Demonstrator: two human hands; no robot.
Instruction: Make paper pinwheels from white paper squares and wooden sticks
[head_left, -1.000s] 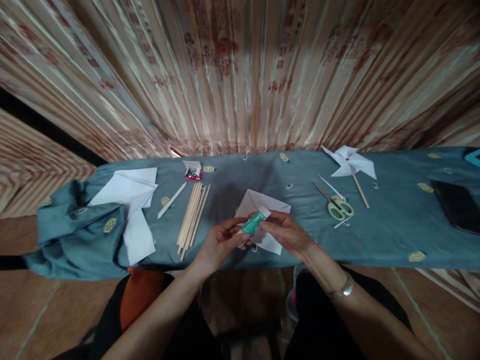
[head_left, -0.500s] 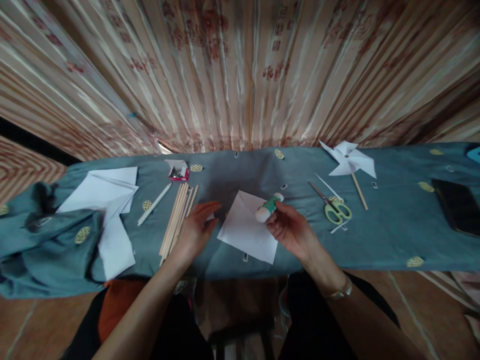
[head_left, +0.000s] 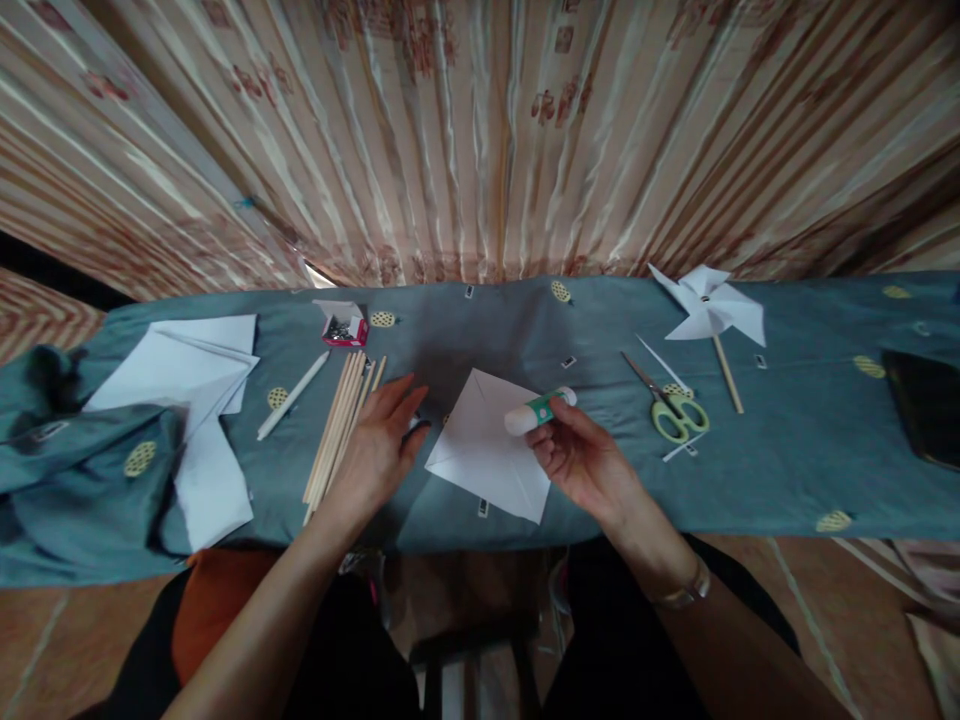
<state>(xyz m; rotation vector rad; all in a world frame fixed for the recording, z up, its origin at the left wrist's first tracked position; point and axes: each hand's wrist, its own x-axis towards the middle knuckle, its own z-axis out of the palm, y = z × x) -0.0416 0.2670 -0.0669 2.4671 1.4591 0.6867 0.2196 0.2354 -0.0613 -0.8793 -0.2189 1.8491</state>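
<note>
I am watching the right hand [head_left: 581, 460] from my end, and its grip is closing around a green-and-white glue stick [head_left: 541, 408] near the centre of the frame. The tube is lying aslant in the fingers, its pale end pointing left, over the upper right part of a square white sheet [head_left: 472, 440]. That sheet is showing crease lines and resting on the cloth-covered worktop [head_left: 787, 480].

I am seeing the left hand [head_left: 382, 440] just left of the sheet, its fingers reaching toward the middle. Something small and pale is showing by its thumb, but I am not making out whether that grip is holding it. Behind this hand, wooden sticks [head_left: 337, 430] are lying in a bundle, partly hidden.

Further left I am finding a white pen [head_left: 292, 397], with an open red box [head_left: 345, 326] standing above the sticks. White papers [head_left: 172, 370] are spreading across the left of the frame. Right of centre, green-handled scissors [head_left: 675, 413] are lying below a paper pinwheel [head_left: 712, 312], and a dark phone [head_left: 922, 405] is sitting at the right edge.
</note>
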